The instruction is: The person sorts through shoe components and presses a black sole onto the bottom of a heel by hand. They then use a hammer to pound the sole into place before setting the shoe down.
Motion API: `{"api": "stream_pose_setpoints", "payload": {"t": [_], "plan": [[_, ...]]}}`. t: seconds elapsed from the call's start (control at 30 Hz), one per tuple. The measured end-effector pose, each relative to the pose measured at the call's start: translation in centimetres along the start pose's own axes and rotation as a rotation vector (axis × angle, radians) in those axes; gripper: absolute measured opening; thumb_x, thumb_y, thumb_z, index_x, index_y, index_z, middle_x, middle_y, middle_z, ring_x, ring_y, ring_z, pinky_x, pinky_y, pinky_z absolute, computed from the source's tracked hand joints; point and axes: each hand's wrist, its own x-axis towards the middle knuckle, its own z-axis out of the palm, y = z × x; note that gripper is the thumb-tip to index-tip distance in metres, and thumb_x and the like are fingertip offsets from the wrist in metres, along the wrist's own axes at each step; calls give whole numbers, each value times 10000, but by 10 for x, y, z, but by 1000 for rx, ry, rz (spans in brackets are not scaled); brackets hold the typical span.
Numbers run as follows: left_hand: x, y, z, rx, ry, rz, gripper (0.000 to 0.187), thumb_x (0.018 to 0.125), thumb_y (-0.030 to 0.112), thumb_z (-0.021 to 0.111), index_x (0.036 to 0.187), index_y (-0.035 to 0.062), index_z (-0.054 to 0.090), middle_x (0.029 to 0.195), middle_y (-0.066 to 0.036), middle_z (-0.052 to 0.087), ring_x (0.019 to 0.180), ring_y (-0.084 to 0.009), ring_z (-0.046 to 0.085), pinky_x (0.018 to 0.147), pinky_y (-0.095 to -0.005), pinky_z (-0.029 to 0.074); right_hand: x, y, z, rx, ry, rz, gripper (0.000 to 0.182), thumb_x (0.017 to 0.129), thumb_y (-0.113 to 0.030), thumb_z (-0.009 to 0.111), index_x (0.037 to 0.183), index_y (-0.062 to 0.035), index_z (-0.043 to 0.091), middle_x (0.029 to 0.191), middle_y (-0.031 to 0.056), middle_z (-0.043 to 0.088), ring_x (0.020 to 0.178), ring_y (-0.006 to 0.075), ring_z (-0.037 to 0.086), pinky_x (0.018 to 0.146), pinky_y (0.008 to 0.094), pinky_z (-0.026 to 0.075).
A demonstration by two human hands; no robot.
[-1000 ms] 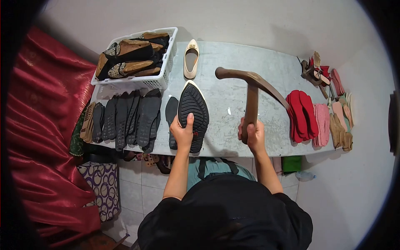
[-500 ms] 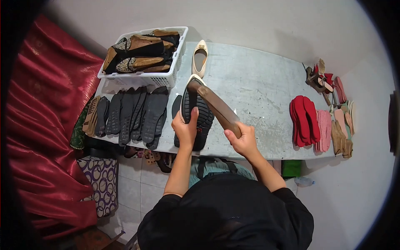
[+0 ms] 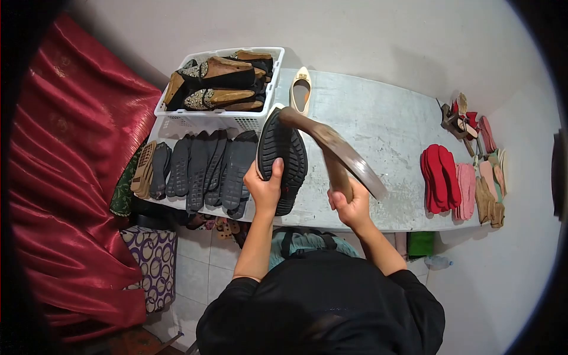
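Note:
My left hand (image 3: 264,187) grips a cream shoe (image 3: 274,107) turned sole up, thumb pressed on its black ridged outsole (image 3: 272,139). Right beside it, partly behind, lies another black ridged sole (image 3: 293,171) with a small red mark. In my closed right hand (image 3: 350,206) is the handle of a hammer (image 3: 334,139) with a long, curved, brown-grey head. One end of that head overlaps the toe of the outsole in this view. A second cream flat shoe (image 3: 302,92) stands upright on the table beyond the toe.
A white plastic basket (image 3: 177,118) of shoes on lasts stands at the back left of the table (image 3: 378,112). Black soles (image 3: 201,168) lie in a row before it. Red insoles (image 3: 439,177), pink insoles (image 3: 465,190) and shoe parts (image 3: 458,121) sit right. A red curtain (image 3: 77,177) hangs left.
The hammer has turned in my right hand, so its curved head now reaches out to the right. My left hand still holds the shoe. The whole view has shifted slightly.

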Motion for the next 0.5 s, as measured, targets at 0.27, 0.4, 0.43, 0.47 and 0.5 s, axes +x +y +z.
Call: {"api": "stream_pose_setpoints", "payload": {"t": [0.27, 0.4, 0.43, 0.47, 0.5], "plan": [[11, 11, -23, 54, -5, 18, 308, 757, 237, 672, 869, -44, 620, 727, -95, 648, 667, -119, 590, 627, -265, 462, 1, -16, 24, 146, -64, 43, 503, 819, -472, 541, 770, 28, 522, 539, 40, 490, 436, 87, 444, 397, 231, 340], [14, 12, -32, 100, -39, 5, 315, 756, 241, 673, 880, -43, 620, 745, -102, 650, 665, -124, 594, 628, -263, 464, -3, -14, 29, 36, -41, 49, 447, 769, -421, 605, 825, 20, 562, 561, 59, 511, 480, 103, 467, 456, 241, 376], [15, 8, -33, 73, -26, 21, 314, 757, 242, 673, 879, -43, 621, 747, -103, 650, 663, -127, 596, 627, -264, 465, -6, -10, 32, 132, -4, 34, 381, 741, -340, 646, 861, 18, 599, 577, 83, 529, 532, 116, 505, 514, 256, 417], [15, 5, -36, 72, -27, 17, 314, 757, 242, 673, 879, -43, 621, 747, -103, 650, 663, -127, 596, 627, -264, 465, -9, -9, 35, 154, -33, -26, 382, 734, -340, 652, 858, 18, 604, 561, 74, 523, 523, 102, 486, 505, 258, 412], [15, 3, -39, 54, -36, -7, 312, 755, 238, 674, 876, -44, 620, 744, -101, 650, 661, -127, 596, 627, -262, 465, -12, -8, 37, 152, -33, -21, 382, 734, -340, 652, 858, 18, 604, 561, 74, 523, 523, 102, 486, 505, 258, 412]]}}
